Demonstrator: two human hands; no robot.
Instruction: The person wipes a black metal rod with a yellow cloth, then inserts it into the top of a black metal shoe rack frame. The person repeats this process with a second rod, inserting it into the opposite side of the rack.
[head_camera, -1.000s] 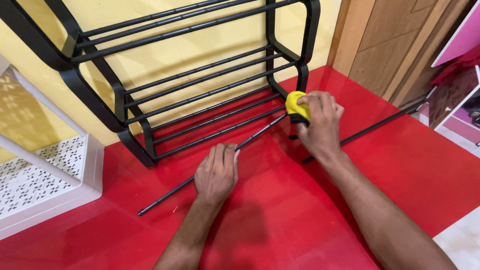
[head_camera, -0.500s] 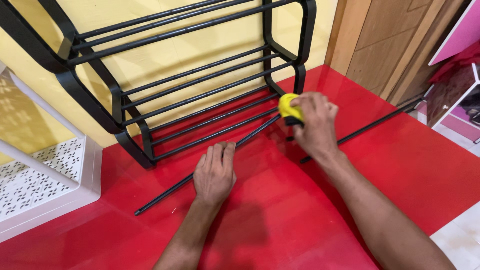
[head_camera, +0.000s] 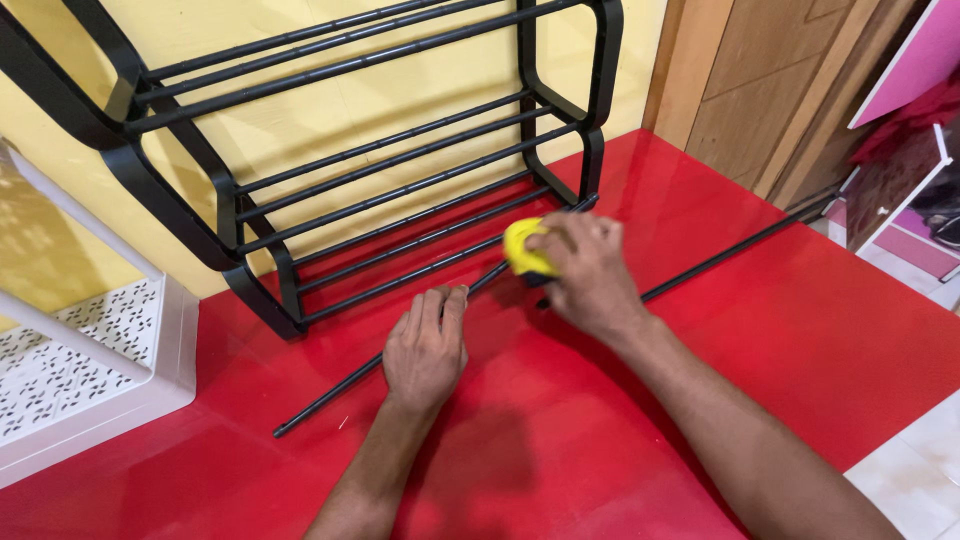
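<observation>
Pressing flat on the red glossy floor (head_camera: 560, 450), the left hand (head_camera: 425, 345) lies open, palm down, over a long thin black metal rod (head_camera: 330, 395) and pins it. The right hand (head_camera: 590, 270) is closed around a small yellow rounded tool (head_camera: 525, 250), held against the same rod just in front of the black metal tube rack (head_camera: 400, 190). The rod looks light and stiff, probably smooth, so it may roll; a hold near the middle seems the most steady. A second black rod (head_camera: 740, 245) lies to the right. Open floor is toward the person; the rack, the white perforated plastic shelf (head_camera: 90, 350) and the wooden door (head_camera: 770, 90) close the other sides.
</observation>
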